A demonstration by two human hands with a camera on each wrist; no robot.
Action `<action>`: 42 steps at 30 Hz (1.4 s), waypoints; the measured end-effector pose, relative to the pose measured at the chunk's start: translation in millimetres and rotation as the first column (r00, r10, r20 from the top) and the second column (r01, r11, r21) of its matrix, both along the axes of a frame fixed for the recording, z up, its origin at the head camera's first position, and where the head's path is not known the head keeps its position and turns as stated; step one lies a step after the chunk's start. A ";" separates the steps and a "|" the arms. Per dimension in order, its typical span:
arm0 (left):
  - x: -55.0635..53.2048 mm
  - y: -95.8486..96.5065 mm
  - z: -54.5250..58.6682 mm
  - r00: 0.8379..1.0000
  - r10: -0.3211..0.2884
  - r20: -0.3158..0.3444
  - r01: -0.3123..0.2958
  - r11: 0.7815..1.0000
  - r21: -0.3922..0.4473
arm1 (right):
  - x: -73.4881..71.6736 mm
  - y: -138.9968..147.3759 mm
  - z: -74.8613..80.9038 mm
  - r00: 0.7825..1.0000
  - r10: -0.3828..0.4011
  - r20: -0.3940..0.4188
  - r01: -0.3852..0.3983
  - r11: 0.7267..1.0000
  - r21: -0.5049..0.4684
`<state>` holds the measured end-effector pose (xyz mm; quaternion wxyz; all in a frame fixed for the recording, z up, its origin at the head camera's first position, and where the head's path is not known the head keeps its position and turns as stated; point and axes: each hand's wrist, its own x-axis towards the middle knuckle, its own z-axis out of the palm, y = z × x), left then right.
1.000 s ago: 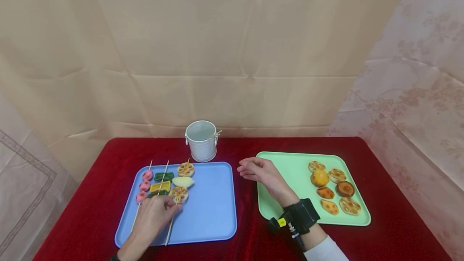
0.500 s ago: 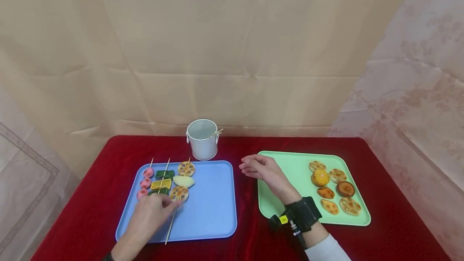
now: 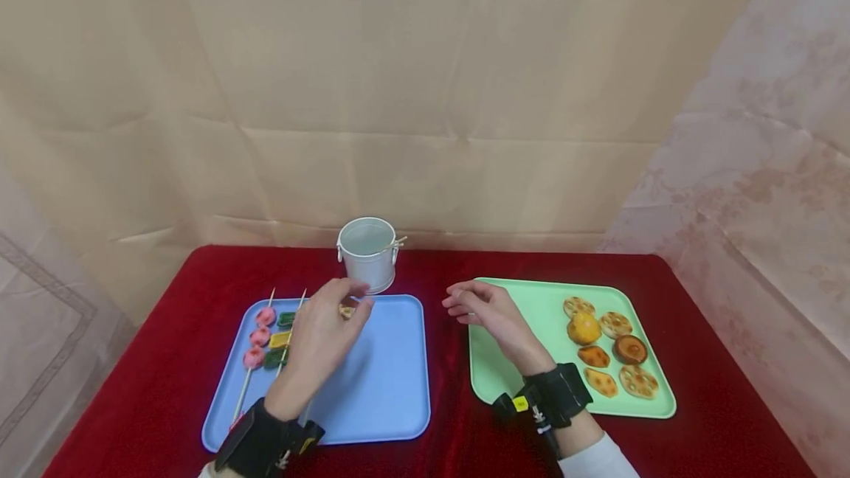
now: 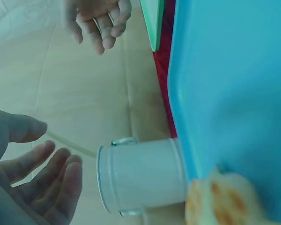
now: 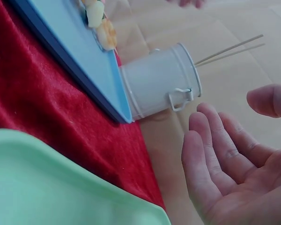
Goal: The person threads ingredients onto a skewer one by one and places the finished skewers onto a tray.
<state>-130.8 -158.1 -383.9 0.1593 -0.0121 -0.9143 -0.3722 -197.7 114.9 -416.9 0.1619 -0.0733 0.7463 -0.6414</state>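
My left hand point(image 3: 325, 330) hovers over the blue tray point(image 3: 395, 382), fingers loosely bent and thumb apart, gripping nothing. Beneath it lies a skewer with lotus root slices point(image 5: 106, 35) and a pale piece, mostly hidden in the head view. Left of the hand are a skewer of pink balls point(image 3: 260, 336) and one with green and yellow pieces point(image 3: 280, 340). My right hand point(image 3: 488, 316) is held in the air by the left edge of the green tray point(image 3: 491, 382), its fingers relaxed around nothing. Just beyond the left fingertips stands a white metal bucket point(image 3: 370, 264).
Thin wooden sticks point(image 5: 234, 48) lean out of the bucket. On the green tray's right half lie several loose pieces: lotus root slices point(image 3: 639, 382), a brown mushroom point(image 3: 630, 350), a yellow lump point(image 3: 584, 328) and orange-brown slices point(image 3: 594, 356). A red cloth point(image 3: 717, 389) covers the table.
My left hand has let go of the lotus root skewer and moved forward over the tray towards the bucket. The right hand has barely moved.
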 end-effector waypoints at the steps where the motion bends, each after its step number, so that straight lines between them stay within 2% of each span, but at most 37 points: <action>1: -4.6 3.5 1.7 1.000 -0.007 -0.026 0.007 1.000 0.006 | 0.4 0.1 0.6 1.000 -0.004 -0.008 0.004 1.000 0.010; 5: -20.2 15.2 7.7 0.994 -0.019 -0.109 0.022 0.999 0.027 | 3.2 1.3 4.0 0.996 -0.018 -0.085 0.026 0.995 0.101; 8: -24.6 20.6 11.6 0.991 -0.023 -0.133 0.035 0.995 0.090 | 5.6 2.0 9.9 0.985 -0.019 -0.173 0.056 0.976 0.210; 12: -23.2 23.7 15.5 0.996 -0.022 -0.086 0.042 0.970 0.238 | 3.2 -2.8 24.3 0.951 0.022 -0.307 0.087 0.937 0.338; 15: -20.9 22.8 14.5 1.000 -0.007 -0.015 0.011 0.941 0.339 | -4.3 -13.5 36.7 0.918 0.085 -0.387 0.082 0.915 0.396; 17: -20.0 22.6 11.8 1.000 0.006 0.031 -0.017 0.927 0.375 | -10.7 -21.2 44.2 0.892 0.123 -0.435 0.079 0.904 0.419; 22: -19.7 24.8 1.0 0.995 0.019 0.096 -0.057 0.910 0.411 | -26.0 -38.3 57.7 0.841 0.188 -0.507 0.065 0.896 0.440; 27: -17.2 29.3 -7.8 0.992 0.014 0.124 -0.067 0.898 0.435 | -36.1 -50.8 63.4 0.819 0.210 -0.534 0.050 0.901 0.431; 29: -15.0 31.7 -10.3 0.992 0.013 0.129 -0.069 0.895 0.440 | -37.4 -54.5 63.6 0.808 0.228 -0.543 0.033 0.903 0.428; 35: -9.8 38.7 -16.2 0.984 0.003 0.180 -0.086 0.887 0.454 | -39.8 -62.1 63.4 0.757 0.294 -0.584 -0.017 0.902 0.432; 39: -7.3 41.1 -17.9 0.978 -0.004 0.206 -0.090 0.892 0.444 | -40.5 -65.6 64.5 0.737 0.296 -0.608 -0.012 0.905 0.425; 42: -7.4 42.6 -18.7 0.979 -0.016 0.202 -0.076 0.895 0.440 | -41.2 -66.4 64.5 0.719 0.277 -0.637 0.008 0.914 0.406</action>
